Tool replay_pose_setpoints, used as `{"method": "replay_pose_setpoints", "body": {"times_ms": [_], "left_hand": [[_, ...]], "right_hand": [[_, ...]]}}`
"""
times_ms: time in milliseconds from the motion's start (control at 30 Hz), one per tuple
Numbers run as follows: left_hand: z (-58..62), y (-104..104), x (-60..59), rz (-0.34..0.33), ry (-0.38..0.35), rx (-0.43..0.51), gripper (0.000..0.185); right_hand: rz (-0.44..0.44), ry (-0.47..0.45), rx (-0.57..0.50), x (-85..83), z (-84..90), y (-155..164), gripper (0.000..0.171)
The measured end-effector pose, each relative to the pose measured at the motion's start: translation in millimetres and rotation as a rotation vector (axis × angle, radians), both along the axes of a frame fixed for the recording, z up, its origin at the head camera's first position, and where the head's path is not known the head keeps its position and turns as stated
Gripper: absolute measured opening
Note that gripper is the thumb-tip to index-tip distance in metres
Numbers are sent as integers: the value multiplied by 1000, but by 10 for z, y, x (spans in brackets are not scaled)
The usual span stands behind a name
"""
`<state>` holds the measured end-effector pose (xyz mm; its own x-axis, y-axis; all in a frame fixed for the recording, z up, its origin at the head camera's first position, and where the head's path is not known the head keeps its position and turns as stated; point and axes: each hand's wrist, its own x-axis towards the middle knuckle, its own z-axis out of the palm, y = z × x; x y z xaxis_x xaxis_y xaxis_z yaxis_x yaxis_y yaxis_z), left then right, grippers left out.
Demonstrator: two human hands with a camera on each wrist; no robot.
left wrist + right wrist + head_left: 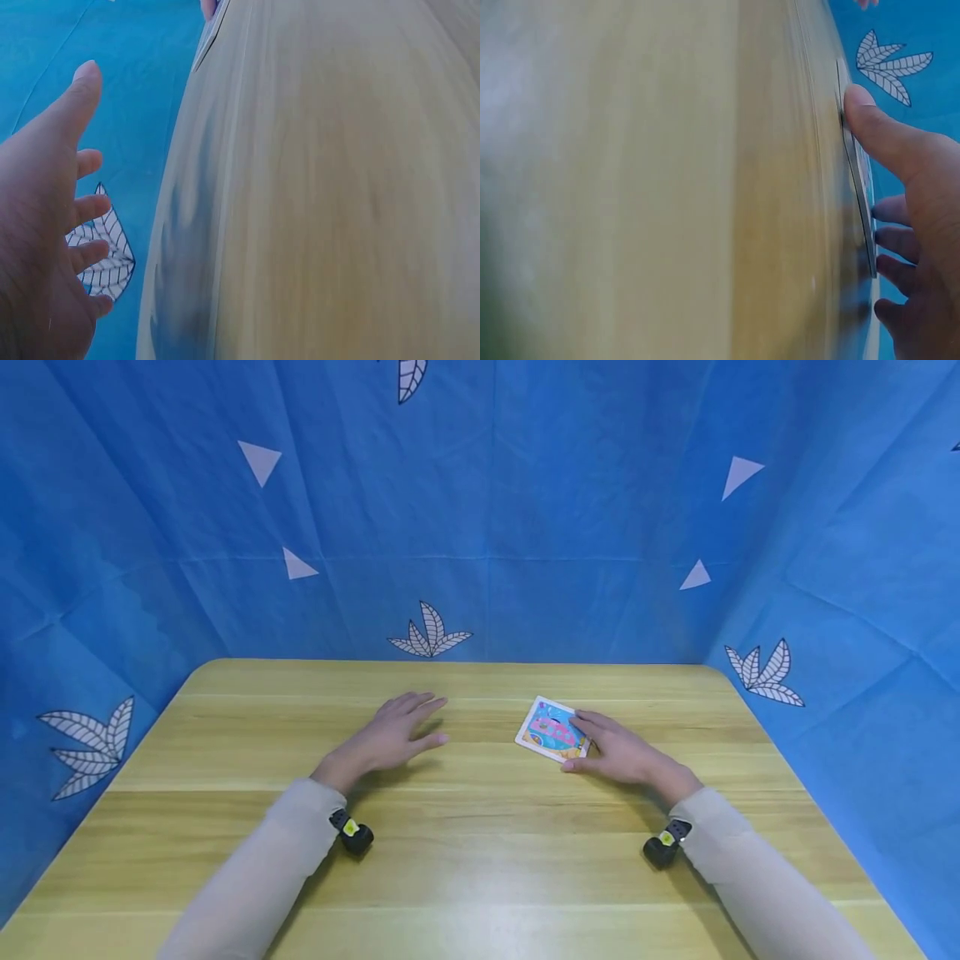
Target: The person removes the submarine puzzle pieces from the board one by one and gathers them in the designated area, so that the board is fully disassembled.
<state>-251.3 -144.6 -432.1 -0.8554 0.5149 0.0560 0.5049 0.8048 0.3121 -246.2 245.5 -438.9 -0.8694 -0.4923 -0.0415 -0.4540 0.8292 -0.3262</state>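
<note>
I sit in a makeshift recording booth rather than a lived-in room: blue cloth (525,510) printed with white leaves and triangles walls in my light wooden desk (480,860) on three sides.

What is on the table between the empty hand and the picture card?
Nothing. In the head view, only bare wooden table lies between the left hand and the card that the right hand touches.
</note>
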Motion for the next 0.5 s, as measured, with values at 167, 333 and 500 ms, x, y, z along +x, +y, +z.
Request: {"method": "replay_pose_setpoints", "body": {"times_ms": [167, 333, 500], "left_hand": [[-15, 167, -29, -14, -16, 18, 77], [-14, 335, -49, -33, -60, 29, 79], [-17, 476, -58, -66, -63, 6, 84]], "right_hand": [[12, -32, -5, 23, 4, -30, 92], [38, -43, -14, 40, -6, -65, 95], [73, -45, -5, 62, -13, -121, 96]]}}
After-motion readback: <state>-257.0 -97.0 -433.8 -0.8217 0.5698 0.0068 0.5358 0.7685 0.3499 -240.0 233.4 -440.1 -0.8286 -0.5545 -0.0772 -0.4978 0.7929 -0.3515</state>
